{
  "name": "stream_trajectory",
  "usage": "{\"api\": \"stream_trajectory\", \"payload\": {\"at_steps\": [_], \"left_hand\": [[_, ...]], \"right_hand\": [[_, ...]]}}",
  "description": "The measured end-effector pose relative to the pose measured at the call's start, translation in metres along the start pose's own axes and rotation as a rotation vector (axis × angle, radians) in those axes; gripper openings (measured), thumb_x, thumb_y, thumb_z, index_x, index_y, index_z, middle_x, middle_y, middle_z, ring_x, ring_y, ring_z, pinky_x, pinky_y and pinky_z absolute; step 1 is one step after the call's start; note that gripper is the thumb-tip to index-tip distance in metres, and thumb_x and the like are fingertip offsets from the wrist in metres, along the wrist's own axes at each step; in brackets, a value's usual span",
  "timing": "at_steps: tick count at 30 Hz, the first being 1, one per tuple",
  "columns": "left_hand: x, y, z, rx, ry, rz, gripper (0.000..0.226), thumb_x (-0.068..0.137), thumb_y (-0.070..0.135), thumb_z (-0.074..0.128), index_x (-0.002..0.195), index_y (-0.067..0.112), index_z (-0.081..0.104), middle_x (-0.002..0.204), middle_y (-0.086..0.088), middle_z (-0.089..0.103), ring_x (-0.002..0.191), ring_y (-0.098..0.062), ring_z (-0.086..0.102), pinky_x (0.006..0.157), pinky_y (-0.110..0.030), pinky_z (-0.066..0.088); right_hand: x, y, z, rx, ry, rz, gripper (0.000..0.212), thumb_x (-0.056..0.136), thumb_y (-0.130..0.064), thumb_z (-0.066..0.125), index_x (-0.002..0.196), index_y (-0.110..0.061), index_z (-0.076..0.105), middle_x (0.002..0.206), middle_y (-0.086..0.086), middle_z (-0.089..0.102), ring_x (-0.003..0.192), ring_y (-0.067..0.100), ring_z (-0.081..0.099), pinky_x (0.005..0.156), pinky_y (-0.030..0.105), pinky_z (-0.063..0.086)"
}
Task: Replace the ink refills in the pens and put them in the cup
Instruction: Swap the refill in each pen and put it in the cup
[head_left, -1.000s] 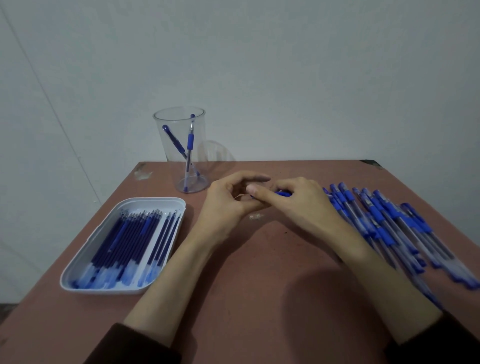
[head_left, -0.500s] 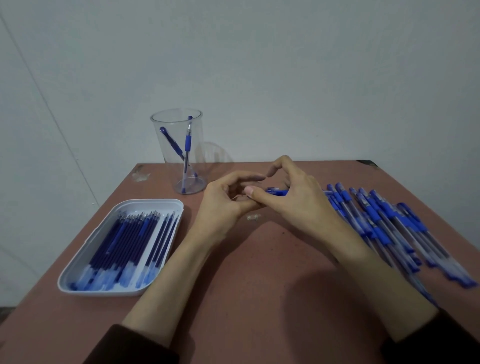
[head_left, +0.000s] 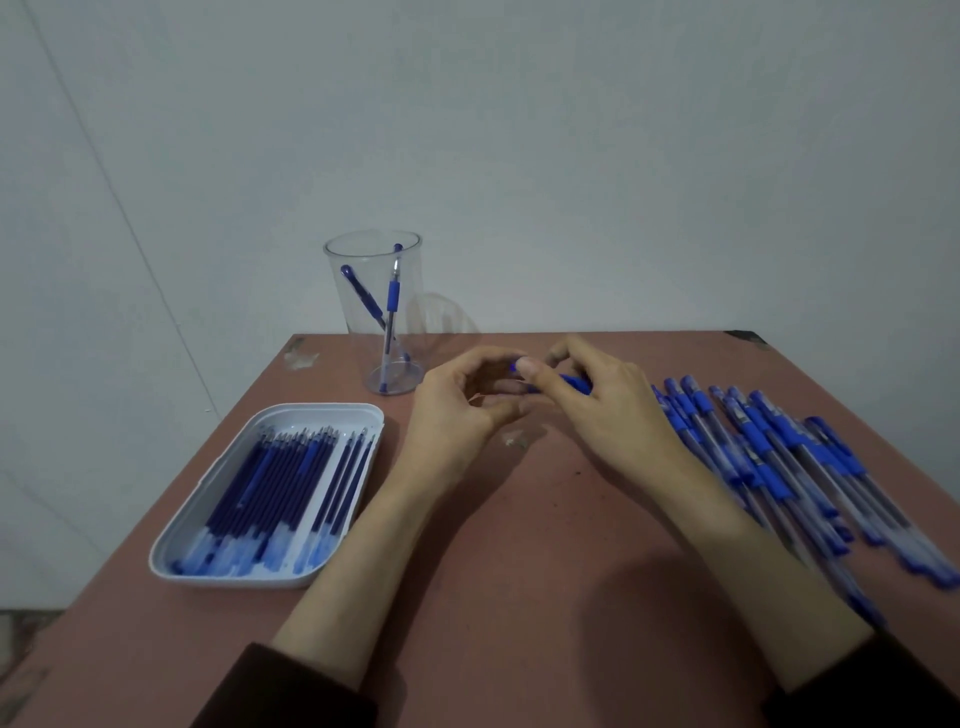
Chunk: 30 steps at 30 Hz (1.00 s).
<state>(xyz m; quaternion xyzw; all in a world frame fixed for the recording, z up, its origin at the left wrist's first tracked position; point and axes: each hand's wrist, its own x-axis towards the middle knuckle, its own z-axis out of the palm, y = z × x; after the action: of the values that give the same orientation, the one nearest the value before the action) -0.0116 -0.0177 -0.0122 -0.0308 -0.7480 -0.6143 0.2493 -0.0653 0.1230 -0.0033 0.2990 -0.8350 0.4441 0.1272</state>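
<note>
A reddish-brown bench (head_left: 519, 545) stood pushed against a plain pale grey-white wall (head_left: 571, 156). Its surface was matte and scuffed, with a chipped patch at the far left corner (head_left: 301, 356) and a dark worn spot at the far right corner (head_left: 745, 338). A thin seam (head_left: 104, 156) ran diagonally down the wall on the left. The light was dim and even, casting soft shadows on the benchtop. A strip of floor (head_left: 21, 639) showed at lower left.

We can't read any text, brand or no. here: nothing legible on the clear plastic cup (head_left: 373, 291), white oblong tray (head_left: 332, 415) or blue-capped pens (head_left: 779, 457).
</note>
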Motion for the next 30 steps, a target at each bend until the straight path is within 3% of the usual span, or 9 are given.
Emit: {"api": "stream_trajectory", "payload": {"at_steps": [5,8,10,13,16,21,25,27,30], "left_hand": [[0.003,0.010,-0.007,0.181,0.255,0.043,0.047,0.078,-0.001,0.067,0.115,0.027,0.060,0.105,0.005,0.065,0.095,-0.006,0.062,0.080,-0.016,0.051],[0.017,0.019,-0.030,0.325,0.443,0.085,0.063,0.074,0.010,0.073,0.130,0.024,0.049,0.117,0.004,0.055,0.108,-0.016,0.054,0.093,-0.035,0.048],[0.031,0.026,-0.051,0.446,0.531,0.040,0.083,0.071,0.017,0.079,0.141,0.021,0.036,0.132,-0.005,0.045,0.123,-0.025,0.042,0.105,-0.046,0.037],[0.051,0.030,-0.078,0.502,0.495,-0.157,0.112,0.068,0.027,0.085,0.151,0.019,0.011,0.152,-0.013,0.025,0.140,-0.030,0.021,0.115,-0.044,0.018],[0.064,0.019,-0.091,0.423,0.379,-0.279,0.125,0.065,0.034,0.086,0.152,0.023,-0.002,0.153,-0.014,0.026,0.141,-0.033,0.021,0.115,-0.049,0.022],[0.061,0.003,-0.092,0.237,0.291,-0.290,0.093,0.076,0.025,0.079,0.148,0.023,0.020,0.148,-0.010,0.040,0.132,-0.024,0.042,0.090,-0.023,0.033],[0.060,-0.003,-0.094,0.257,0.312,-0.238,0.086,0.075,0.030,0.078,0.145,0.023,0.028,0.144,-0.006,0.045,0.125,-0.021,0.051,0.077,-0.009,0.026],[0.060,-0.006,-0.095,0.250,0.313,-0.221,0.087,0.074,0.032,0.079,0.144,0.024,0.029,0.143,-0.006,0.046,0.123,-0.021,0.052,0.086,-0.017,0.033],[0.062,-0.010,-0.096,0.223,0.307,-0.217,0.089,0.071,0.031,0.082,0.143,0.025,0.029,0.141,-0.009,0.047,0.121,-0.025,0.052,0.098,-0.043,0.047]], "right_hand": [[0.008,0.007,0.003,-0.100,-0.026,-0.110,0.023,0.097,-0.036,0.047,0.106,-0.024,0.065,0.089,-0.011,0.057,0.086,0.009,0.051,0.075,0.027,0.035],[0.025,-0.008,0.003,-0.073,-0.007,-0.131,0.016,0.096,-0.033,0.051,0.103,-0.025,0.062,0.082,-0.010,0.058,0.074,0.007,0.052,0.069,0.030,0.038],[0.043,-0.034,-0.001,0.039,0.047,-0.162,0.009,0.094,-0.029,0.055,0.100,-0.022,0.060,0.075,-0.006,0.062,0.070,0.014,0.059,0.070,0.036,0.046],[0.078,-0.082,-0.006,0.275,0.115,-0.197,0.006,0.095,-0.024,0.055,0.099,-0.021,0.051,0.076,-0.002,0.069,0.077,0.016,0.066,0.081,0.034,0.049],[0.110,-0.123,0.002,0.486,0.164,-0.222,0.010,0.096,-0.016,0.052,0.096,-0.021,0.044,0.078,0.005,0.070,0.074,0.013,0.066,0.077,0.032,0.050],[0.144,-0.139,0.052,0.365,0.115,-0.217,0.010,0.094,-0.015,0.053,0.098,-0.016,0.044,0.083,0.002,0.063,0.079,0.027,0.064,0.081,0.047,0.051],[0.158,-0.126,0.080,0.100,-0.036,-0.151,0.015,0.093,-0.017,0.055,0.106,-0.012,0.051,0.091,0.005,0.065,0.087,0.027,0.061,0.077,0.035,0.047],[0.163,-0.120,0.086,-0.008,-0.130,-0.128,0.018,0.089,-0.015,0.056,0.106,-0.017,0.051,0.085,0.004,0.064,0.085,0.027,0.060,0.073,0.034,0.046],[0.165,-0.119,0.089,-0.176,-0.251,-0.130,0.018,0.083,-0.011,0.056,0.097,-0.020,0.060,0.076,-0.006,0.055,0.079,0.021,0.055,0.062,0.028,0.040]]}}
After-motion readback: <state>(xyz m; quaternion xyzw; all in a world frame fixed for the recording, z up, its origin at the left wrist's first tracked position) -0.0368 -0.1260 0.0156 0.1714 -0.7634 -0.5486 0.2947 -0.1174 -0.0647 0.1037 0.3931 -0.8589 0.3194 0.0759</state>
